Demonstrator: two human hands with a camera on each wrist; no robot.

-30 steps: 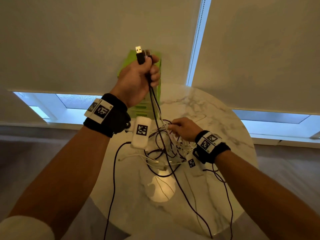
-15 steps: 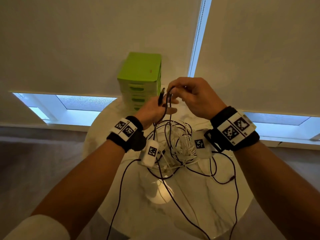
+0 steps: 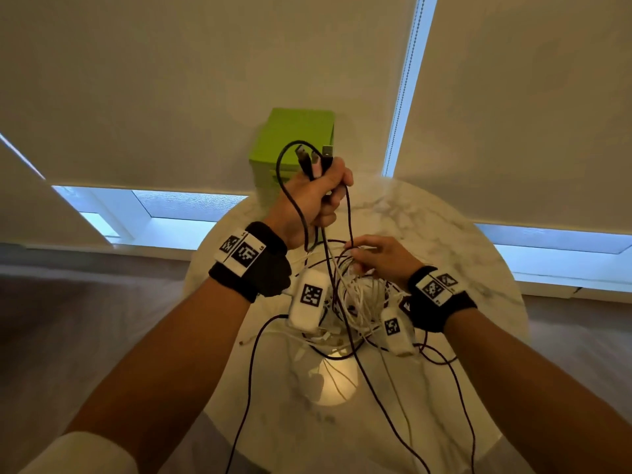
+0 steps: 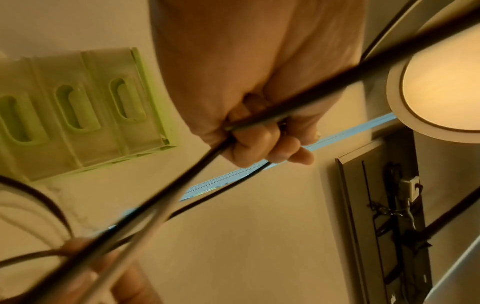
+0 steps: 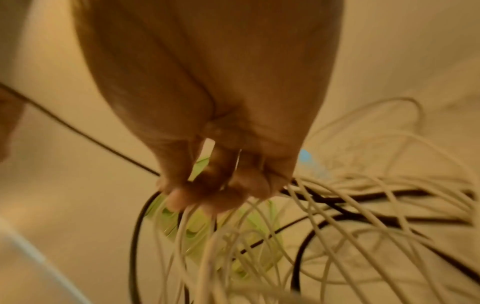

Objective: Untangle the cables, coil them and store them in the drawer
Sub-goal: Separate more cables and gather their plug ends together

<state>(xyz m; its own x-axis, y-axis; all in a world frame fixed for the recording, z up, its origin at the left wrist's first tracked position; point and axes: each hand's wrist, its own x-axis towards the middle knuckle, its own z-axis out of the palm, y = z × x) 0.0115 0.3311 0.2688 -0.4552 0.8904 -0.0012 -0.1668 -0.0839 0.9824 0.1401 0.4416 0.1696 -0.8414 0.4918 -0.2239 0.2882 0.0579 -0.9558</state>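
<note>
My left hand (image 3: 333,200) is raised in front of the green drawer unit (image 3: 297,131) and grips black cables (image 3: 348,213) in a fist. Their USB plugs (image 3: 326,151) stick up above the knuckles, and a black loop arches over the wrist. The left wrist view shows the same fist (image 4: 272,144) closed round a black cable (image 4: 337,82). Lower down, my right hand (image 3: 359,265) reaches into the tangle of white cables (image 3: 359,299) on the round marble table (image 3: 461,268). In the blurred right wrist view its fingertips (image 5: 207,197) pinch white cables (image 5: 363,205).
The drawer unit (image 4: 78,115) stands at the table's far edge against the blinds, its drawers pushed in. Two white tagged boxes (image 3: 309,299) hang below my wrists over the tangle. Black cables (image 3: 461,405) trail off the table's near edge. A lamp reflection glows mid-table.
Half a second ago both hands met at the plugs above the tangle. Now the left hand has risen with the plugs and a black loop, and the right has dropped into the white cables.
</note>
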